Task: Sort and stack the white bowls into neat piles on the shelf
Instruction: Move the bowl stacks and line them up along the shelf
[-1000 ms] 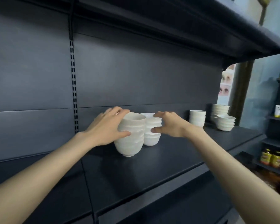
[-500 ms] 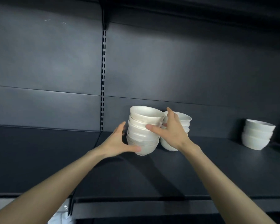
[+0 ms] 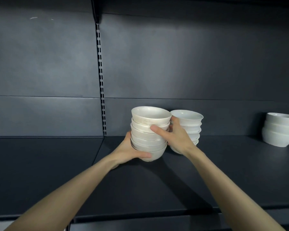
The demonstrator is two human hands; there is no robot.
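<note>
- Slotted metal upright (image 3: 101,80): a vertical strip of paired slots set in the dark grey back panel (image 3: 182,64). It serves as the reference mark for all entries below.
- Dark matte shelf (image 3: 157,189): a flat board that runs to both sides of the upright's foot.
- Stack of cream-white glazed bowls (image 3: 148,129): about six nested, rims up, just right of the upright's foot. The upper bowls lean a little to the right. Whether the bottom bowl touches the shelf cannot be told.
- Left hand (image 3: 130,151): on the side of this stack nearest the upright. It cups the lowest bowls, with the thumb laid across the front of the bottom bowl. The other fingers are hidden behind the stack.
- Right hand (image 3: 175,137): on the side of the stack away from the upright. The thumb presses the front of the upper bowls and the fingers wrap round the far side, so it grasps the stack.
- Second stack of plain white bowls (image 3: 190,122): further right of the upright, just beside the held stack and close to the back panel. The right hand partly covers it.
- Third stack of white bowls (image 3: 280,132): three visible, far right of the upright and well apart from the others, cut off by the frame edge.
</note>
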